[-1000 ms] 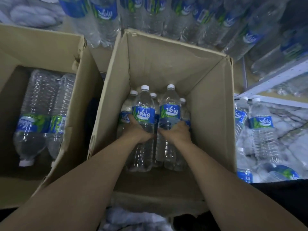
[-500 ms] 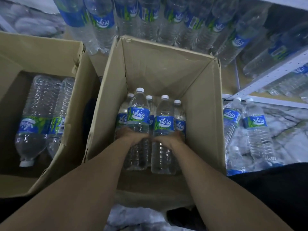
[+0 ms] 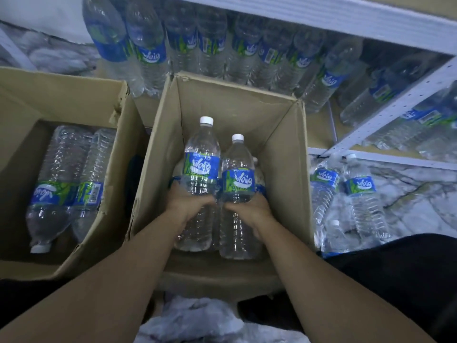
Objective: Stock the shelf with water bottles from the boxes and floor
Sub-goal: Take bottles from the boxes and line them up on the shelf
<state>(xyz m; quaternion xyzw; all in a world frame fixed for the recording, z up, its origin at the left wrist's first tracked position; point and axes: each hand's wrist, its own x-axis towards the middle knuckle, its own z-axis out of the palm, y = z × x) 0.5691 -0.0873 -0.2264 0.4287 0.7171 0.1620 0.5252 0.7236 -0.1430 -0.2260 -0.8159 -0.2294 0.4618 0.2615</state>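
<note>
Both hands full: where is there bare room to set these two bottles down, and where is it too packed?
Bare patches: the middle box floor behind the held bottles, and the marble floor right of the standing bottles, below the shelf rail. Crowded: the shelf row above the box and the left box, filled by two lying bottles.

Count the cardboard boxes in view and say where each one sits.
2. The middle box stands open in front of the person, both hands reaching into it. The left box sits beside it, with bottles lying flat inside. Others may lie outside the frame.
</note>
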